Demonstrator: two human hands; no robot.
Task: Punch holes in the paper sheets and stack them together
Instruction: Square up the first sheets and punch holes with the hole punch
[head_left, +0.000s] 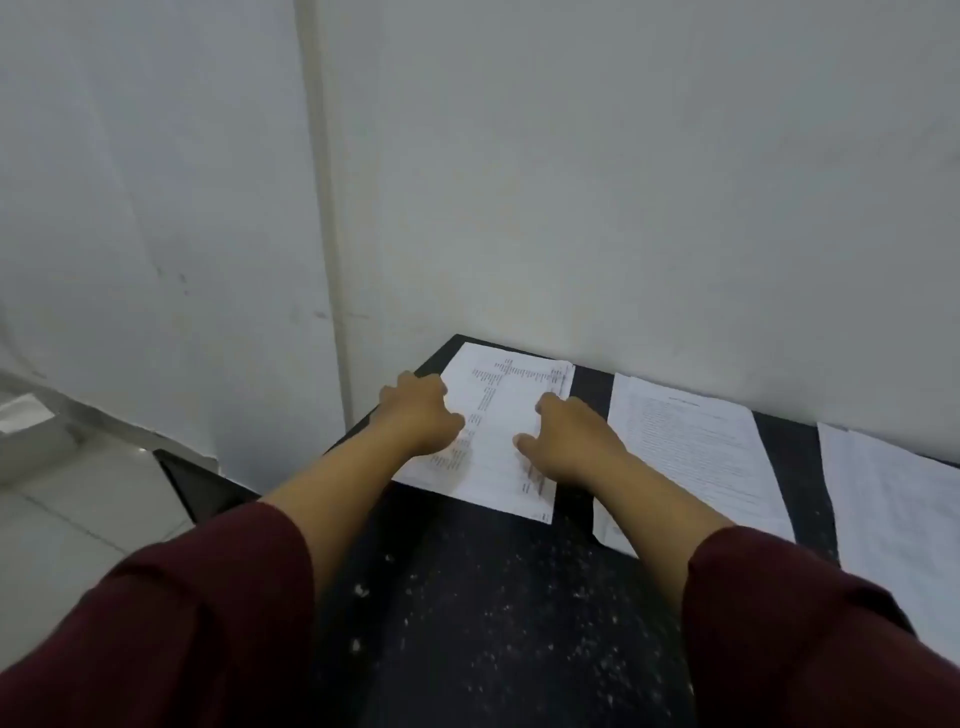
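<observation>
We are looking down at 2 bare hands resting on a printed sheet (498, 431) at the far left corner of a dark speckled desk (493, 613). The left hand (418, 413) is lying on the sheet's left edge with its fingers curled under, so its grip is narrow; whether it is pinching the paper's edge we cannot tell. The right hand (571, 439) is sitting on the sheet's right side, fingers bent and spread, thumb pointing inward onto the page, pressing down rather than clasping anything.

The sheet is lying flat, turned slightly askew, its far corner close to the wall (571, 182). To its right a strip of bare desk is separating it from a second printed sheet (691, 457), also flat, which the right forearm is partly covering. Farther right, a third sheet (893, 509) is running off the frame's edge. Dark red sleeves (182, 639) are filling the lower corners. White specks are dotting the desk between the forearms. Nothing is lying between the hands.
</observation>
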